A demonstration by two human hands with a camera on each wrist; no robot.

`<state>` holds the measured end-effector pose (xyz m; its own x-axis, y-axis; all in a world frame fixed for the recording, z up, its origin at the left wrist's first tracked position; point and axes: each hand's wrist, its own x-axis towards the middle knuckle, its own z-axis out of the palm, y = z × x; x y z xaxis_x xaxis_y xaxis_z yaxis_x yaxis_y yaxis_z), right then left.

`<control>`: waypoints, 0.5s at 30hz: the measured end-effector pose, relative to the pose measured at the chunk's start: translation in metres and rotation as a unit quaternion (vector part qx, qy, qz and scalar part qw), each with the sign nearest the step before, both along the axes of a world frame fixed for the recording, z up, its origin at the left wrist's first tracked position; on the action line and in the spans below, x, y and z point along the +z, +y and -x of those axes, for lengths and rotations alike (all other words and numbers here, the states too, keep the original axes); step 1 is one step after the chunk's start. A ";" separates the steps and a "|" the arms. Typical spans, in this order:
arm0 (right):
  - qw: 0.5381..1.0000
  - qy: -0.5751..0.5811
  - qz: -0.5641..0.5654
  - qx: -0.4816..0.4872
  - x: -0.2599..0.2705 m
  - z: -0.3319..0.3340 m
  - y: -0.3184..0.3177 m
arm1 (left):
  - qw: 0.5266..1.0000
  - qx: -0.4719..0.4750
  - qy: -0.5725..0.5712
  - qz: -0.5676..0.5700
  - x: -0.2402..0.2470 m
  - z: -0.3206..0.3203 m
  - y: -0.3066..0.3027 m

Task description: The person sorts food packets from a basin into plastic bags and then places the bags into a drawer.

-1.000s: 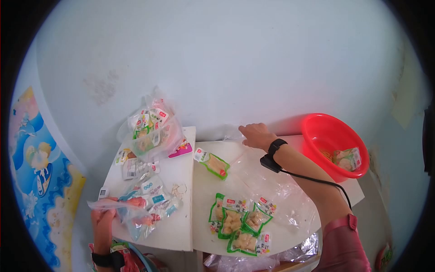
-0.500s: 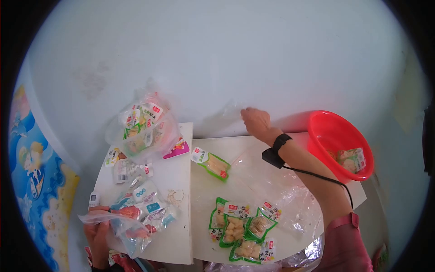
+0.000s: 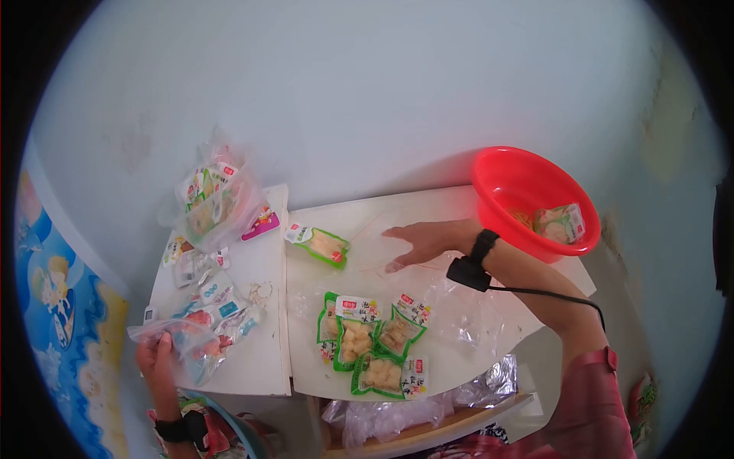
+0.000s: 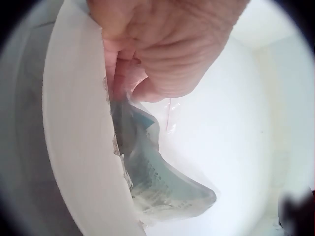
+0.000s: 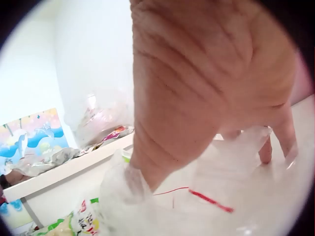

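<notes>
My left hand (image 3: 157,361) pinches the edge of a clear plastic bag (image 3: 180,333) with blue-and-white packets and reddish items, over the left table's front edge. In the left wrist view the fingers grip the bag's film (image 4: 157,172). My right hand (image 3: 428,242), fingers spread, lies on thin clear plastic (image 3: 459,306) on the right table; in the right wrist view the film (image 5: 211,172) surrounds the thumb and fingers. A green-edged packet (image 3: 325,246) lies left of that hand. Several green-edged packets (image 3: 381,375) lie in a cluster nearer the front.
A red basin (image 3: 497,180) holding a packet (image 3: 560,223) stands at the back right. A clear container of packets (image 3: 222,210) stands at the back left, beside a purple packet (image 3: 261,223). Below the front edge, an open drawer (image 3: 428,436) holds clear plastic.
My right hand has come down from near the wall onto the table, its fingers now spread over the plastic. The left hand still pinches the bag. The head view has shifted.
</notes>
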<state>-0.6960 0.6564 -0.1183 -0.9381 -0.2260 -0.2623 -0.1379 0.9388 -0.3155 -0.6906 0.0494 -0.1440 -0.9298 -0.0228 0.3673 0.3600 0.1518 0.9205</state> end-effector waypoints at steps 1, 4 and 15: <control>1.000 -0.004 -0.001 0.002 0.000 -0.002 -0.008 | 1.000 0.000 0.006 0.013 -0.002 0.002 -0.001; 0.996 -0.012 -0.083 0.009 -0.006 -0.010 -0.027 | 0.999 -0.002 0.027 0.022 -0.003 0.003 0.001; 0.993 0.106 -0.032 0.039 -0.033 -0.038 -0.020 | 0.967 0.185 0.084 0.153 -0.014 -0.006 0.000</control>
